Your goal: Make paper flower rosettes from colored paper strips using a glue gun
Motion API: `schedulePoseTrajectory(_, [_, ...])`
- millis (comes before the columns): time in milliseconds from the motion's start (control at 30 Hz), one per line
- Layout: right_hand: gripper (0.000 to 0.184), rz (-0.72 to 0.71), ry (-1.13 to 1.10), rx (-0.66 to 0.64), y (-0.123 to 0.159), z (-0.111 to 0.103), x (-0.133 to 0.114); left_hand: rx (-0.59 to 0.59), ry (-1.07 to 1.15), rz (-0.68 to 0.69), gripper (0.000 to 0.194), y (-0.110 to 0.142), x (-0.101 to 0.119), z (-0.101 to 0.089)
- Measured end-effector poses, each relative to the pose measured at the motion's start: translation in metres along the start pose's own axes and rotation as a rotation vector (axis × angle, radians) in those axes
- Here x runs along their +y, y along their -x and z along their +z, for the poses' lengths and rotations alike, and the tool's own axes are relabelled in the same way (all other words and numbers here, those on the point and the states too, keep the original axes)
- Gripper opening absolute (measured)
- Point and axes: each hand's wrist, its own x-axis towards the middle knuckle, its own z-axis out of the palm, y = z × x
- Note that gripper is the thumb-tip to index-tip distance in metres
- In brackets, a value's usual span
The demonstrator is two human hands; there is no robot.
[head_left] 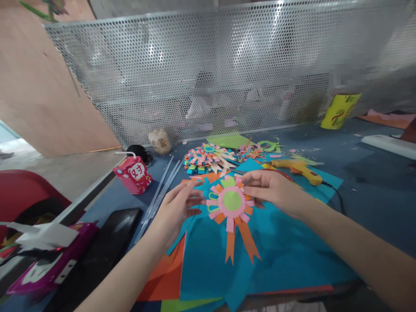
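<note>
A paper rosette (232, 201) with a light green centre, pink and orange loops and two orange tails is held up above blue paper sheets (211, 260). My right hand (271, 190) pinches its upper right edge between thumb and fingers; the fingertips behind it are partly hidden. On the other side, my left hand (182, 203) has its fingers apart and slightly curved, close to the rosette's left loops. Behind them lies a pile of finished-looking paper rosettes (208, 157) in pink, blue and orange.
A yellow glue gun (299, 168) with a black cord lies at the right. Clear glue sticks (162, 186), a pink drink box (133, 173), a black phone (125, 225) and a purple power strip (55, 264) are at left. A perforated metal screen (201, 56) stands behind.
</note>
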Motion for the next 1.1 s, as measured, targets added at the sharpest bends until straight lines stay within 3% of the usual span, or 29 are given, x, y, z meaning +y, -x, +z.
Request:
schedulePoseTrajectory(67, [0.026,-0.073,0.035,0.078,0.0,0.001,-0.002,-0.002,0.01,-0.106,0.031,0.0,0.002,0.002])
schedulePoseTrajectory(133, [0.021,-0.238,0.164,0.251,0.004,0.002,-0.004,-0.016,0.015,-0.166,0.031,0.002,0.004,0.004])
schedulePoseTrajectory(233, [0.007,-0.66,0.59,0.478,0.017,0.002,-0.005,-0.099,0.108,-0.118,0.032,0.007,0.007,0.006])
schedulePoseTrajectory(333, [0.022,-1.048,0.953,0.348,0.033,0.001,-0.003,-0.228,0.275,-0.123,0.026,0.013,0.009,0.006])
schedulePoseTrajectory(433, [0.026,-1.258,1.149,0.139,0.041,0.001,-0.002,-0.262,0.373,-0.196,0.021,0.018,0.011,0.007])
schedulePoseTrajectory(533, [0.024,-1.449,1.416,-0.003,0.039,0.0,-0.002,-0.275,0.367,-0.176,0.023,0.021,0.012,0.008])
schedulePoseTrajectory(867, [0.028,-1.573,1.57,-0.032,0.034,0.001,-0.001,-0.307,0.221,0.019,0.046,0.019,0.004,-0.001])
schedulePoseTrajectory(1100, [0.025,-1.575,1.592,0.024,0.031,-0.001,0.0,-0.276,0.178,0.036,0.053,0.018,0.004,-0.001])
